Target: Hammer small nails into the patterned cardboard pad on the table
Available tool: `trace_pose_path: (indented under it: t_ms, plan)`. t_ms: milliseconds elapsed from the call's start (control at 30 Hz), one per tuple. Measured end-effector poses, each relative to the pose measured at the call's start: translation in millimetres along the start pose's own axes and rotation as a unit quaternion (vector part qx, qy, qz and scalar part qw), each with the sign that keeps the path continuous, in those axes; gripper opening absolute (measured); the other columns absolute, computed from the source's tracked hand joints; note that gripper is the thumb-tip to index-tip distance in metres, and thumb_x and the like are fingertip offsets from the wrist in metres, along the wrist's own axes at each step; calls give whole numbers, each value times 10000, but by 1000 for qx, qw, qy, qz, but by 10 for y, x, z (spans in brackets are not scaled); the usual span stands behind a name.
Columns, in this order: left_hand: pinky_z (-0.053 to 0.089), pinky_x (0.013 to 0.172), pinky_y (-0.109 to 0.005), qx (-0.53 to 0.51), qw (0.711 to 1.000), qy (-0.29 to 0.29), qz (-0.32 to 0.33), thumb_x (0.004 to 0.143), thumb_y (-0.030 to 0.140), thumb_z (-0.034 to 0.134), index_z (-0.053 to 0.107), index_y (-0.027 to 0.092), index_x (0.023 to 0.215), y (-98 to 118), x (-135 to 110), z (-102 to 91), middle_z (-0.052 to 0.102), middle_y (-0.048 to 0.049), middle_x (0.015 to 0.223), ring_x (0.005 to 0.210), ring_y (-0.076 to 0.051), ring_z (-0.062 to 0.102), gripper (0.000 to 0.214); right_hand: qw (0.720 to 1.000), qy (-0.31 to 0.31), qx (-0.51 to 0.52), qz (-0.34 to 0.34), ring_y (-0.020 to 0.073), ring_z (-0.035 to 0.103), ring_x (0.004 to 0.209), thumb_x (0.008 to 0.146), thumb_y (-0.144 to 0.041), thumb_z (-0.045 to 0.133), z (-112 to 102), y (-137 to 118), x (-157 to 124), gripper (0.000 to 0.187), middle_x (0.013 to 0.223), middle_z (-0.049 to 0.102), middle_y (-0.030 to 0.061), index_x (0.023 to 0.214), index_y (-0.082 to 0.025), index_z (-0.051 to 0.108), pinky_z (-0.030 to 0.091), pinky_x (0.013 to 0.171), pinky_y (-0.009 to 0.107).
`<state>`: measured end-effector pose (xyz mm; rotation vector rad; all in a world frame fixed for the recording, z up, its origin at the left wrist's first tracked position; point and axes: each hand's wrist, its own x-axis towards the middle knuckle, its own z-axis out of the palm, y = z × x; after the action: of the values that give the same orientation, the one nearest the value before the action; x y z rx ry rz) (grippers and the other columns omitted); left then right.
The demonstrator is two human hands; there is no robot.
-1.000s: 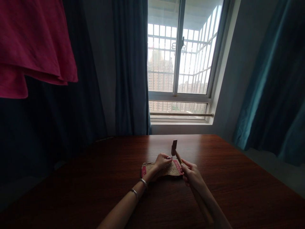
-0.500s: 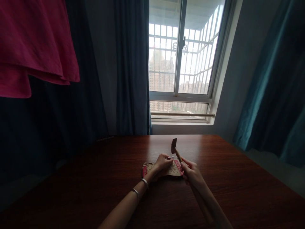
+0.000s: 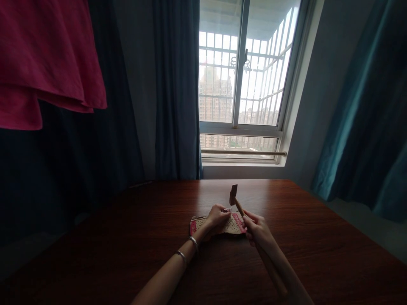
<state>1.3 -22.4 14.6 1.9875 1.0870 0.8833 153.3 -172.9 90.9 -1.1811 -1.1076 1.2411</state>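
Observation:
My right hand (image 3: pixel 258 228) is wrapped around the wooden handle of a hammer (image 3: pixel 233 195). Its dark head is raised in the air, beyond my left hand and apart from it. My left hand (image 3: pixel 218 215) rests over a cream and pink patterned cloth pad (image 3: pixel 235 226), fingers closed in a pinch. Between those fingertips shows a small striped, shiny piece (image 3: pixel 227 210), too small to name. Part of the pad is covered by my left hand and forearm, and its right edge lies beside my right hand.
The pad lies on a dark reddish wooden table (image 3: pixel 143 254). Behind the table is a barred window (image 3: pixel 235 127) with blue curtains (image 3: pixel 178 93) at its side. A pink cloth (image 3: pixel 51 63) hangs at the upper left.
My right hand and the hammer have shifted very slightly to the right. My left hand stays in place on the pad.

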Motion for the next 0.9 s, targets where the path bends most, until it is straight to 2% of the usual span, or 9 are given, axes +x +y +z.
trace_pose_path:
  t_ms: [200,333,500,633,900]
  plan:
    - [226,472,-216,-5,1000,1,-12,654,419,583,623,89,555,-12,4,18,468,15,504,495,-88,341,347,1000,-22,-19,8,35,343,309,739,-414,554,0,-13,0,582,590,458,-59,1230,-105,506,292,242,172]
    - [216,465,-216,-8,1000,2,-19,653,420,580,615,92,544,-11,7,21,457,19,489,486,-86,332,347,1000,-7,-13,-11,38,354,323,740,-412,551,4,-23,-5,599,595,463,-55,1255,-111,493,292,248,168]
    - [234,474,-215,-4,1000,-6,-4,650,413,588,621,91,554,-41,22,18,478,14,506,496,-88,344,337,999,-20,-28,3,40,351,317,734,-409,557,10,1,-3,597,580,464,-56,1246,-106,508,273,239,164]
    - [221,467,-212,-6,1000,-4,1,668,413,572,613,91,560,-64,20,29,467,18,508,488,-82,334,342,1000,-14,-11,-17,40,347,308,737,-422,563,28,-29,-23,620,573,458,-61,1263,-103,492,287,240,171]
    - [253,485,-216,4,1000,2,5,642,411,586,646,86,576,-9,5,14,512,6,516,505,-98,376,338,1000,-14,-7,-6,39,358,313,733,-441,579,34,18,-5,601,597,477,-53,1237,-119,513,259,239,164]
